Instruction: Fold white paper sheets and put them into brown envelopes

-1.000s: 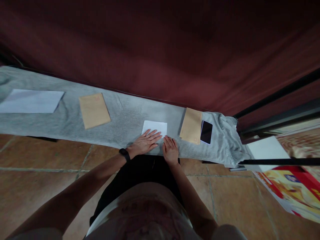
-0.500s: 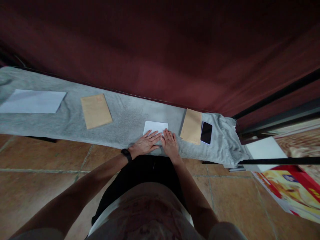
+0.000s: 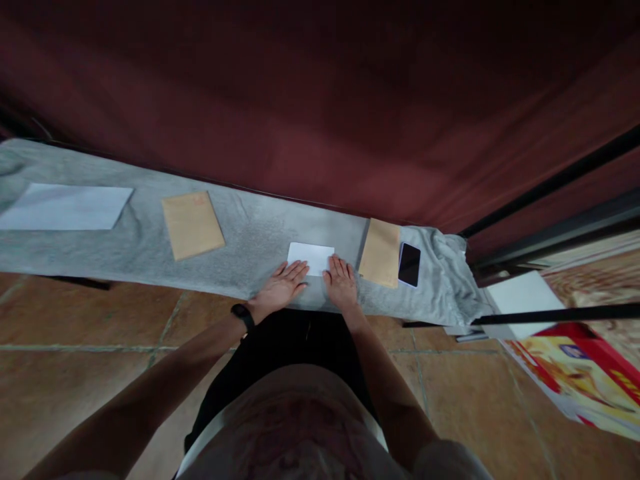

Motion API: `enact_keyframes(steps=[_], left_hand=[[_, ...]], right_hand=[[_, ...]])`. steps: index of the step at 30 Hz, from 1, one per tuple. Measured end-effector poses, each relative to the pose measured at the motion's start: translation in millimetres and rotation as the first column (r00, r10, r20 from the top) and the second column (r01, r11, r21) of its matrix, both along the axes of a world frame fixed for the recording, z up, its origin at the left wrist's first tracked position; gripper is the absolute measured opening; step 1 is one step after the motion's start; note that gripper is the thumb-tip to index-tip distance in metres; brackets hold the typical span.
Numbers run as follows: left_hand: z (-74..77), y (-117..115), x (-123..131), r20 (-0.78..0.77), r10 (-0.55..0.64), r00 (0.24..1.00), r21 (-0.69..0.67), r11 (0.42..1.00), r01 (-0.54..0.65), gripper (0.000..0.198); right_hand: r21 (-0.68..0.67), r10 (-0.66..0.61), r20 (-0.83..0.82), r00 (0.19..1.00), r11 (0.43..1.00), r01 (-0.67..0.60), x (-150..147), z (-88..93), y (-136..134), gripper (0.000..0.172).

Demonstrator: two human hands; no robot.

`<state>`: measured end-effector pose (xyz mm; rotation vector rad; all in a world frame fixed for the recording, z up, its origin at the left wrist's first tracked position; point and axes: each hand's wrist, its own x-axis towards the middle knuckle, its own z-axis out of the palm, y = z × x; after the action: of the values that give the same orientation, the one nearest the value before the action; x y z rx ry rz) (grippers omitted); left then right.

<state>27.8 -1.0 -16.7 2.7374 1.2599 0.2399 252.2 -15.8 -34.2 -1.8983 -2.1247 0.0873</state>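
A small white sheet of paper (image 3: 313, 257), which looks folded, lies flat on the grey cloth (image 3: 260, 227) in front of me. My left hand (image 3: 281, 287), with a black band on the wrist, rests palm down at the paper's lower left edge, fingers stretched out. On the other side, my right hand (image 3: 341, 283) lies flat with its fingertips at the paper's right edge. Neither hand grips anything. To the right of my right hand are brown envelopes (image 3: 381, 253), apparently stacked.
A dark-screened phone (image 3: 409, 265) lies beside the right-hand envelopes. Further left are another brown envelope (image 3: 193, 225) and larger white sheets (image 3: 67, 207). A dark red curtain-like surface (image 3: 300, 147) rises behind the cloth. A red and yellow box (image 3: 580, 380) stands at the lower right.
My left hand has slid left across the paper to its lower left edge, uncovering more of it. My right hand has stayed nearly in place at the right edge.
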Motion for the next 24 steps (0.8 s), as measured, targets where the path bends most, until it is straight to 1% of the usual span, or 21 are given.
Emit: enact_keyframes(steps=[2,6,10,13,15,16,18,19,20,21,22,23,24], left_hand=[[-0.8,5.7,-7.1,-0.015,0.036,0.999,-0.002,0.999,-0.036,0.051],[1.8,18.6,-15.7,-0.072,0.023,0.997,-0.024,0.999,-0.025,0.046],[13.2,24.4,-13.0,-0.14,-0.029,0.99,-0.004,1.0,0.029,0.048],[26.6,23.6,-8.7,-0.18,-0.042,0.983,0.042,0.998,0.05,0.043],[37.8,21.6,-6.7,-0.144,-0.037,0.989,0.059,0.997,0.046,0.04],[44.0,20.3,-5.9,-0.098,-0.038,0.994,0.065,0.997,0.044,0.039],[56.4,18.1,-4.4,0.051,-0.039,0.998,0.086,0.996,0.034,0.037],[62.0,17.4,-3.5,0.154,-0.024,0.988,0.097,0.995,0.009,0.036],[66.6,17.3,-2.5,0.272,0.013,0.962,0.101,0.994,-0.043,0.037],[69.9,17.7,-1.3,0.403,0.078,0.912,0.085,0.989,-0.122,0.041],[71.7,18.5,0.1,0.535,0.17,0.828,0.031,0.975,-0.22,0.05],[72.0,19.4,1.7,0.65,0.284,0.705,-0.071,0.946,-0.316,0.061],[70.7,20.0,3.5,0.726,0.409,0.553,-0.225,0.901,-0.372,0.071]], right_hand=[[0.006,-0.009,-0.002,1.0,1.0,0.009,-0.5,-0.6,-0.1,0.054],[0.025,-0.026,-0.022,0.999,0.999,0.027,-3.0,-1.0,-4.6,0.053],[0.008,0.028,-0.034,0.999,1.0,-0.028,-10.3,1.3,-13.6,0.052],[-0.009,0.075,-0.059,0.995,0.997,-0.076,-20.8,6.5,-17.1,0.049],[-0.013,0.079,-0.103,0.992,0.997,-0.08,-29.2,12.7,-15.3,0.045],[-0.014,0.071,-0.142,0.987,0.997,-0.074,-33.3,16.8,-13.1,0.043],[-0.031,0.009,-0.291,0.957,0.999,-0.018,-40.1,26.3,-6.3,0.038],[-0.051,-0.049,-0.395,0.918,0.998,0.032,-42.7,31.5,-2.0,0.035],[-0.076,-0.11,-0.484,0.868,0.994,0.083,-44.8,36.6,2.5,0.034],[-0.103,-0.166,-0.568,0.806,0.986,0.13,-46.4,41.4,6.9,0.032],[-0.13,-0.209,-0.657,0.724,0.978,0.165,-47.9,45.7,11.1,0.03],[-0.154,-0.234,-0.751,0.617,0.971,0.181,-49.4,49.3,14.6,0.028],[-0.174,-0.24,-0.844,0.48,0.968,0.179,-51.2,52.0,17.3,0.025]])
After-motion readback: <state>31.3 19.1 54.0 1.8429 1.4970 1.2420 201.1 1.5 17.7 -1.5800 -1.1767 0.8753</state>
